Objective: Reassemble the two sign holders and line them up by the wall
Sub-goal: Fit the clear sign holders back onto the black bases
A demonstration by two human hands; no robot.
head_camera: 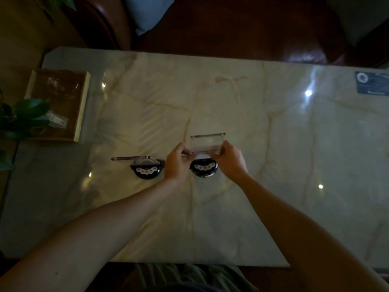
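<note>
Two black bases [147,170] [203,168], two clear panels [131,158] [208,143], one tray [81,106].

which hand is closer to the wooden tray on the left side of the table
Left. The left hand is apart from the wooden tray, holding the clear panel's left edge; the right hand holds its far edge.

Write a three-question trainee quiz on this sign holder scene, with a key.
1. True or false: both hands grip the clear panel over the right black base.
2. Where is the wooden tray? A) the table's far left B) the table's far right C) between the two bases
3. Fill in: the left black base lies to the ____ of the left hand.

Key
1. True: the left hand and the right hand each pinch a lower corner of the panel.
2. A
3. left
</note>
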